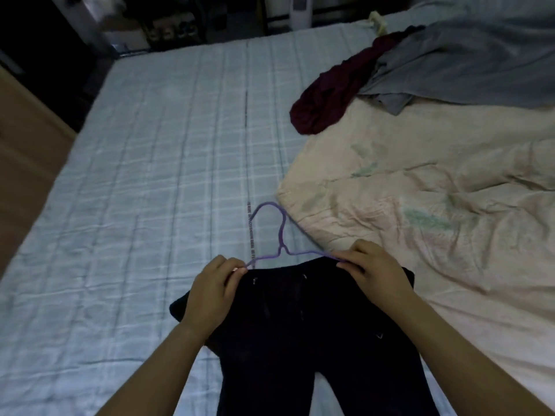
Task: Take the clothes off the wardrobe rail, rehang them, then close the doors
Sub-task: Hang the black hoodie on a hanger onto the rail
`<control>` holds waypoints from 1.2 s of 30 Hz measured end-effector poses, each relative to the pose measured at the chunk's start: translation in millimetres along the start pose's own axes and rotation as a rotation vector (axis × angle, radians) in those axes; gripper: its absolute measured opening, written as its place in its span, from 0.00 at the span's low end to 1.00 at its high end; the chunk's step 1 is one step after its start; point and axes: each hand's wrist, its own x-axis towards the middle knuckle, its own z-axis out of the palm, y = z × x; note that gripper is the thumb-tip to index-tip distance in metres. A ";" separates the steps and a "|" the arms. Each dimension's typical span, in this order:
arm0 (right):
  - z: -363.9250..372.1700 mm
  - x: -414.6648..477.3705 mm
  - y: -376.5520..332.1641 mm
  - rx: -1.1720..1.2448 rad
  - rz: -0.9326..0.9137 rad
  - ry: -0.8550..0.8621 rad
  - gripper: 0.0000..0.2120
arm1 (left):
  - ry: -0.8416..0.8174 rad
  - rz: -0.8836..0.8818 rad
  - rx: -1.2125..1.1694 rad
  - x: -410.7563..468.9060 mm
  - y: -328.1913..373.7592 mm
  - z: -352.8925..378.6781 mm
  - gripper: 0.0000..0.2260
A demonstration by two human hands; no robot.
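Dark navy trousers lie flat on the bed, waistband away from me. A purple wire hanger lies at the waistband, its hook pointing away. My left hand pinches the hanger's left shoulder together with the waistband's left corner. My right hand pinches the hanger's right shoulder at the waistband's right side. The hanger's lower bar is hidden by the trousers and my fingers.
The bed has a light blue checked sheet. A cream quilt covers its right half. A maroon garment and a grey garment lie at the far right. A brown wooden panel stands at the left.
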 end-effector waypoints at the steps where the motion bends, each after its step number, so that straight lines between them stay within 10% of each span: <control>1: -0.8 -3.0 -21.2 -0.008 -0.035 0.024 0.10 | 0.044 -0.014 -0.004 -17.9 0.9 -16.6 0.14; 21: 219.2 -141.8 -585.7 0.417 -0.991 -0.302 0.12 | 0.911 -0.687 0.274 -597.5 -128.6 -332.9 0.15; 36: 429.7 -93.9 -902.7 0.676 -1.203 -0.465 0.11 | 1.161 -0.981 0.606 -719.6 -318.3 -533.6 0.12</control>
